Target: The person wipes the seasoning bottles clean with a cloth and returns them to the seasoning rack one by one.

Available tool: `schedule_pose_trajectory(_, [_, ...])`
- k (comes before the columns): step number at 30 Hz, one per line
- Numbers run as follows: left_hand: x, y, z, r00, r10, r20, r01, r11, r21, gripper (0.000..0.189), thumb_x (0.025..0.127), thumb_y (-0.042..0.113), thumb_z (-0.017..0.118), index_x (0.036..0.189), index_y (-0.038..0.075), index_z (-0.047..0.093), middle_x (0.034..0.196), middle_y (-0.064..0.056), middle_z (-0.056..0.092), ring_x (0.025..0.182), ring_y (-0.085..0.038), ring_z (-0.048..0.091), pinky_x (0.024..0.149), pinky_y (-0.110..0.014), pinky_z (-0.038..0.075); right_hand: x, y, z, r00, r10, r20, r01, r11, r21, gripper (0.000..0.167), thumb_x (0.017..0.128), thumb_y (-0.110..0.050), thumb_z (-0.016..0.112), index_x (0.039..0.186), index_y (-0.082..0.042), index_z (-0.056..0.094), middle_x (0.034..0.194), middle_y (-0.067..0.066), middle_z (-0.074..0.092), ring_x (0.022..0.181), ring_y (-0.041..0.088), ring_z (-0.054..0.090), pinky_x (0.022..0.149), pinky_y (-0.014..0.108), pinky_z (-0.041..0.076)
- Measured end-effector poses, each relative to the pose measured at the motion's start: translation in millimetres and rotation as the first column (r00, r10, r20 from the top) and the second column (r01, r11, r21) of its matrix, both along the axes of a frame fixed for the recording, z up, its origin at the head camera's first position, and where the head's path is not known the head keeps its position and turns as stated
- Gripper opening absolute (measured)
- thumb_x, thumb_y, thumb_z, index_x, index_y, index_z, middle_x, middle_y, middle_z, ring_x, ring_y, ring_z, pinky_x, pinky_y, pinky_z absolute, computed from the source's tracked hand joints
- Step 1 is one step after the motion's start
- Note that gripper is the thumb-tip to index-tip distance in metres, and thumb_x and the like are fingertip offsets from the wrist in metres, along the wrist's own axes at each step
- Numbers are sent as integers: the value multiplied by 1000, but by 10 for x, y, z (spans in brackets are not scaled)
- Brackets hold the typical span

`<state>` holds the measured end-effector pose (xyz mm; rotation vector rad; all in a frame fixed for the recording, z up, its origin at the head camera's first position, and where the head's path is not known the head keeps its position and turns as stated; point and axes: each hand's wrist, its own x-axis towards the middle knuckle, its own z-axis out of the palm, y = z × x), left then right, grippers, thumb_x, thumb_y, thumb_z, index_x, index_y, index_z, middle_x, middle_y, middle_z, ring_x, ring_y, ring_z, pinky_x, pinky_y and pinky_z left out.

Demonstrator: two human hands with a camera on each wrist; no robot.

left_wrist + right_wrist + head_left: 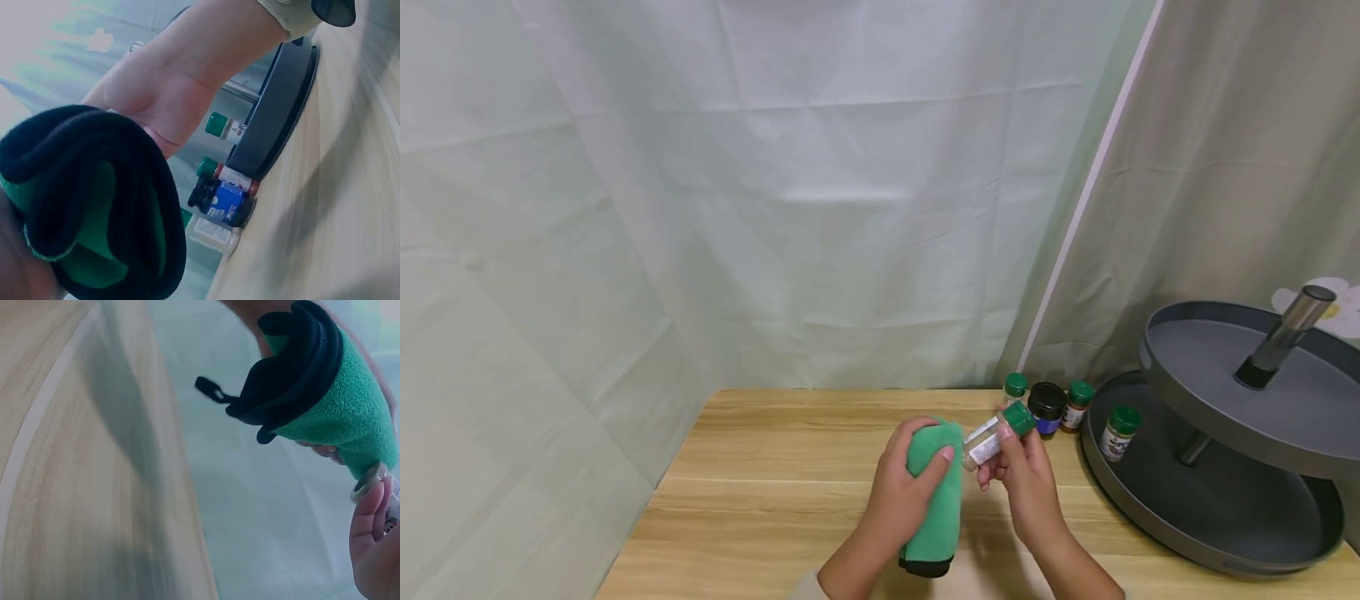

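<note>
My left hand [898, 492] grips a folded green cloth [942, 500] with a black edge, fingers and thumb wrapped round it. In the right wrist view a black loop hangs from the cloth [350, 400]. My right hand [1030, 483] holds a clear spice jar [983, 442] with a green lid, tilted, its base against the side of the cloth. Printed white labels show on the jar. Both hands are above the wooden table, close together. In the left wrist view the cloth's folded black end [144, 175] fills the near left, and the held jar is hidden.
Behind my right hand stand a green-lidded jar [1015, 385], a black-lidded jar with a blue label [1047, 404] and a red-brown spice jar [1077, 404]. A dark two-tier round tray [1093, 475] stands at right, with a green-lidded jar [1120, 433] on its lower tier. Curtains [850, 208] hang behind the wooden table [737, 500].
</note>
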<state>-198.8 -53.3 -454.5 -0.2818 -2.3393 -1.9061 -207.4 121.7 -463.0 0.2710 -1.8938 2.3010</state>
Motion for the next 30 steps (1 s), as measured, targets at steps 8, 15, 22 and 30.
schedule_pose_trajectory(8, [-4,-12,39,995,-51,87,38,990,139,36,99,35,65,132,24,53,115,-14,61,88,-19,62,69,-35,56,-25,41,-8,992,126,-12,-126,979,-157,37,112,-36,28,118,-7,50,88,-3,71,64,8,63,59,25,56])
schedule_pose_trajectory(15, [17,1,38,991,-82,110,65,987,145,35,98,35,66,129,26,55,113,-13,61,87,-19,63,67,-35,56,-34,65,2,989,122,-83,-136,970,-202,37,113,-32,26,119,-6,52,106,-1,76,65,8,65,61,24,57])
schedule_pose_trajectory(22, [34,41,1,979,-146,141,132,986,99,33,97,38,67,127,32,56,115,-9,60,90,-19,62,67,-36,56,-36,88,36,992,96,-82,-112,966,-233,27,113,-29,29,125,-9,42,108,-4,75,65,7,65,62,23,56])
schedule_pose_trajectory(30, [26,68,-36,982,-136,131,132,990,38,37,96,40,68,129,29,57,116,-5,61,93,-17,61,68,-34,55,-21,99,70,986,124,-110,-148,958,-247,34,113,-30,27,124,-9,52,109,-2,74,67,7,65,62,23,57])
